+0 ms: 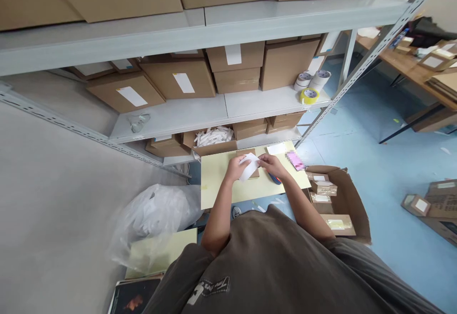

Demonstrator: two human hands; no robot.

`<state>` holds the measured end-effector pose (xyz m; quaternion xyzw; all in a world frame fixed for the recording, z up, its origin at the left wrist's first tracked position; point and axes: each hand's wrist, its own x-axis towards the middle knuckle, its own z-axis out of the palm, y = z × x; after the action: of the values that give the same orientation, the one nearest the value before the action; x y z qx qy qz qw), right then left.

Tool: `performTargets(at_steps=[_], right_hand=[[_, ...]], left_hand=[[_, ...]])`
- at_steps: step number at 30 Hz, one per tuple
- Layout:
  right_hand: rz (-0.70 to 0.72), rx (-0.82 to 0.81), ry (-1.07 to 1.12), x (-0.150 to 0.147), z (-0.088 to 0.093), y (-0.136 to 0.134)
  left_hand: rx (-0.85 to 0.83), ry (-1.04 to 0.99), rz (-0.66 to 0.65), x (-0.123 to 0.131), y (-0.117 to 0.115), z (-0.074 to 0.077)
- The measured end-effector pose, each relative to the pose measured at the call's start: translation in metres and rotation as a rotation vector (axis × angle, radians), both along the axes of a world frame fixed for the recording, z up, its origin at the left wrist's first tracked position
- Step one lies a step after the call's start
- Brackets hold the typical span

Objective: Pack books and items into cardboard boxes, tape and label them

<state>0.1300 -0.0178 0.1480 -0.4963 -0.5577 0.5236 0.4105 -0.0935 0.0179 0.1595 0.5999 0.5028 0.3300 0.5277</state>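
Observation:
A small white sheet of paper [249,168], perhaps a label, is held up over the pale yellow tabletop [217,181]. My left hand [234,168] grips its left edge. My right hand [270,163] pinches its upper right edge with the fingertips. Beneath the sheet lies a small cardboard box [255,174], partly covered by the paper and my left hand. Under my right wrist is a blue and red object [274,178], mostly hidden, its kind unclear. A white paper [276,149] and a pink rectangular item [294,160], blurred out, lie to the right.
Metal shelves [250,16] with cardboard boxes [178,81] rise in front. Tape rolls [309,96] stand on the middle shelf, safety glasses [138,122] at its left. An open carton [352,200] of packed boxes is right; a plastic bag [160,211] lies left.

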Motion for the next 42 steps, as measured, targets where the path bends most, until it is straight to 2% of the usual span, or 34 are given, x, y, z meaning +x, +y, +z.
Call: performTargets(at_steps=[3,7,25,31,34,37,38,42], right_hand=[[-0.083,-0.085,0.186,-0.002,-0.005,-0.004],[-0.130,-0.103,0.235,-0.002,-0.005,-0.008],[-0.120,-0.093,0.243,-0.008,-0.001,-0.007],[-0.089,-0.075,0.228,-0.007,0.002,-0.009],[-0.051,-0.056,0.243,-0.007,0.005,-0.011],[-0.049,-0.042,0.255,-0.009,0.006,-0.011],[-0.059,-0.038,0.255,-0.010,0.005,-0.011],[-0.117,0.013,0.244,-0.015,0.004,-0.010]], left_hand=[[-0.076,-0.154,0.146,-0.001,-0.001,-0.003],[-0.121,-0.257,0.195,-0.004,-0.003,-0.006],[-0.166,-0.289,0.172,-0.003,-0.011,-0.003],[-0.171,-0.258,0.133,-0.004,-0.010,-0.009],[-0.091,-0.186,0.156,-0.001,-0.010,-0.011],[0.148,-0.050,0.295,0.006,-0.014,-0.008],[0.204,-0.018,0.306,0.010,-0.016,-0.005],[0.171,-0.075,0.089,0.025,-0.024,0.005]])
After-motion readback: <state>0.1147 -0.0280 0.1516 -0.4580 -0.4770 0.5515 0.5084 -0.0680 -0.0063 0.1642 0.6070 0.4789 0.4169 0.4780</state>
